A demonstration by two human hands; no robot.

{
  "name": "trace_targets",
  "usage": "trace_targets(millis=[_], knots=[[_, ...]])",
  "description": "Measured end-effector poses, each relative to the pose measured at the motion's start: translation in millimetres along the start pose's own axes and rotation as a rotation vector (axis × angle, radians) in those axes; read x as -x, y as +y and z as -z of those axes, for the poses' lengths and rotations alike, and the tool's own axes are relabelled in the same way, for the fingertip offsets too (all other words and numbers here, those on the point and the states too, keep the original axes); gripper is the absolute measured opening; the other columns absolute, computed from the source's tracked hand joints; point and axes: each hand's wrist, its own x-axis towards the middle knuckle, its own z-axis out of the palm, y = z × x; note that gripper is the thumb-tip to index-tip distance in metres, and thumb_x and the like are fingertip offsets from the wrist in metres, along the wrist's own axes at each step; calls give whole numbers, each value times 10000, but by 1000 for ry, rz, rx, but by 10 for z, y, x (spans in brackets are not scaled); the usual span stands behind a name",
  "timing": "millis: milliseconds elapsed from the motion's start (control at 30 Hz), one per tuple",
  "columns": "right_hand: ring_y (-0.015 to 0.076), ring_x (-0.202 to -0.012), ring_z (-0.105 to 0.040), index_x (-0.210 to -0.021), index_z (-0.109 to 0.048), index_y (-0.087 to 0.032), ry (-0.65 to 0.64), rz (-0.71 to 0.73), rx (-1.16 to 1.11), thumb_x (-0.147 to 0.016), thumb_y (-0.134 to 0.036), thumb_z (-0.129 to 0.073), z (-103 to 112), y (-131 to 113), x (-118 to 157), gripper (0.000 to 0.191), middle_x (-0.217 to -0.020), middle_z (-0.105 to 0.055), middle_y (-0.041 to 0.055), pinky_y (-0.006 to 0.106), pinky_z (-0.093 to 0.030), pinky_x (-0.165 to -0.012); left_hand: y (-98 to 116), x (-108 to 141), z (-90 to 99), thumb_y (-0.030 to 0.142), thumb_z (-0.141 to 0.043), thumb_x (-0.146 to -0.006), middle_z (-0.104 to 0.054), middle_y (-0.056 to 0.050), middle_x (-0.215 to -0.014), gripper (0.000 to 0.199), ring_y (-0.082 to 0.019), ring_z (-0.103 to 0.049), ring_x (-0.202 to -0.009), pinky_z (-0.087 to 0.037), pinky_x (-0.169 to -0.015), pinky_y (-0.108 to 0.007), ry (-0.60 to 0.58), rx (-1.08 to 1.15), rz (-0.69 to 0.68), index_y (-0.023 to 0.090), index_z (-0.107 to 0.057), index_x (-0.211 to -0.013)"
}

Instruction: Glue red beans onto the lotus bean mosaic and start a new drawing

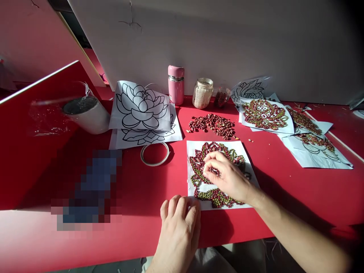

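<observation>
A white sheet bears a flower picture made of red and green beans. Over its middle hovers my right hand, thumb and fingers pinched together; whatever they hold is too small to make out. My left hand rests on the table at the sheet's lower left corner. Its fingers are curled under, which hides anything inside them. Behind the sheet lies a loose pile of red beans.
Left of the sheet are a tape roll, printed lotus drawings and a white cylindrical roll. At the back stand a pink flask and a glass jar. Other bean-covered sheets overlap on the right of the red table.
</observation>
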Motion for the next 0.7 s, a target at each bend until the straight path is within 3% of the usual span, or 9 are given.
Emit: trace_targets(millis=[267, 700], knots=[[195, -952, -471, -746, -566, -177, -13, 1, 86, -792, -136, -545, -264, -82, 211, 65, -994, -500, 61, 345, -398, -831, 4, 11, -15, 148, -393, -840, -528, -34, -928, 214, -182, -416, -844, -340, -793, -384, -33, -7, 20, 223, -563, -947], [187, -920, -472, -758, -590, -176, -16, 5, 80, -818, -140, -524, -252, -115, 212, 97, -964, -507, 60, 339, -402, -806, 9, 9, -17, 150, -402, -839, -539, -29, -924, 213, -182, -413, -843, -338, -784, -379, 5, 6, 11, 228, -565, -952]])
